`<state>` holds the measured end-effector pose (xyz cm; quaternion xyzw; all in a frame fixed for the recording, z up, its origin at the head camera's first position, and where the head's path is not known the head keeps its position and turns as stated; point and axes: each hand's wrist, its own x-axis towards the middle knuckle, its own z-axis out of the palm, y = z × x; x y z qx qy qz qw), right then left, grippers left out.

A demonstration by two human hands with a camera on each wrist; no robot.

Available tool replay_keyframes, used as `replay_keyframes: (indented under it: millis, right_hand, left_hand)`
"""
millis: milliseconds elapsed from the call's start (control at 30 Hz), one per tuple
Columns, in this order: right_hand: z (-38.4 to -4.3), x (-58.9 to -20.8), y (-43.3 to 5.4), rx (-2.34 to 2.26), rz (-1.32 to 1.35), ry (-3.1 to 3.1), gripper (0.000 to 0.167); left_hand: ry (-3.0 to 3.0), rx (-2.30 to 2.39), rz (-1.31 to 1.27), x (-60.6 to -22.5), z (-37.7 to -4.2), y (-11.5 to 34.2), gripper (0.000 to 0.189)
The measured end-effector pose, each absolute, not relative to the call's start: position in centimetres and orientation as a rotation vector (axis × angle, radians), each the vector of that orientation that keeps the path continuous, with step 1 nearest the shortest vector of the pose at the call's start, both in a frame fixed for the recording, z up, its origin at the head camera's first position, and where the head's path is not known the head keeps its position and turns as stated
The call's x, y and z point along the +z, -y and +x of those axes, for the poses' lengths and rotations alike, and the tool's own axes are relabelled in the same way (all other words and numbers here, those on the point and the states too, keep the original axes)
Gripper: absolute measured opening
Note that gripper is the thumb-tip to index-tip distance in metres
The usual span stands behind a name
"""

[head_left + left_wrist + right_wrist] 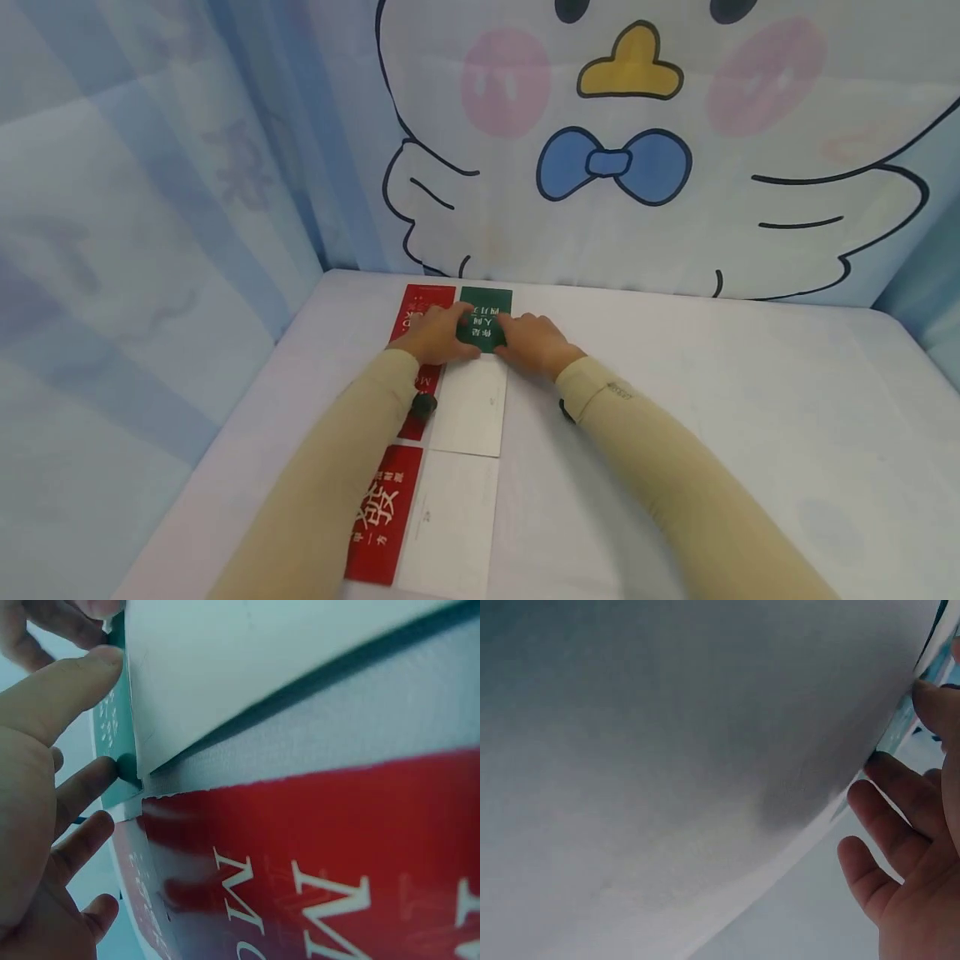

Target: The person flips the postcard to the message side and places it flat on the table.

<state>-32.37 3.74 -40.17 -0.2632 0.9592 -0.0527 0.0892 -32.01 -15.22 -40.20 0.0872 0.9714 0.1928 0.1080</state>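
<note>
A green card (483, 321) with white characters lies flat near the table's far edge, between both hands. At its left side, my left hand (435, 335) touches the card with thumb and fingertips extended; in the left wrist view the thumb rests by the near edge of the green card (112, 742). My right hand (536, 343) touches the right side, its fingers loosely bent in the right wrist view. A white card (468, 412) adjoins the green one's near edge. Red cards (429, 293) lie left of it, partly hidden under the left hand and forearm.
Nearer the front lie another red card (385, 517) with large white characters and another white card (448, 521), side by side. A white cloth covers the table (712, 400). Behind hangs a curtain (615, 233) with a cartoon bird; a blue curtain (135, 208) hangs at left.
</note>
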Motion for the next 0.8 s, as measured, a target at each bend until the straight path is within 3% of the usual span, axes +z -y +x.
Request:
replay_keyframes:
  millis: [233, 567, 800]
  right_hand:
    - [-31.9, -40.1, -3.5, 0.004, -0.882, -2.860, 0.046]
    - [-32.2, -40.0, -3.8, -0.321, -0.764, -2.837, 0.054]
    - [-32.1, -39.8, -4.1, -0.697, -0.603, -2.969, 0.042]
  left_hand:
    - [-2.880, 0.584, 0.280, -40.5, -32.3, 15.2, 0.079]
    - [-2.925, 0.579, 0.333, -40.3, -31.8, 15.6, 0.060]
    - [-2.946, 0.674, 0.329, -39.6, -31.1, 15.6, 0.059]
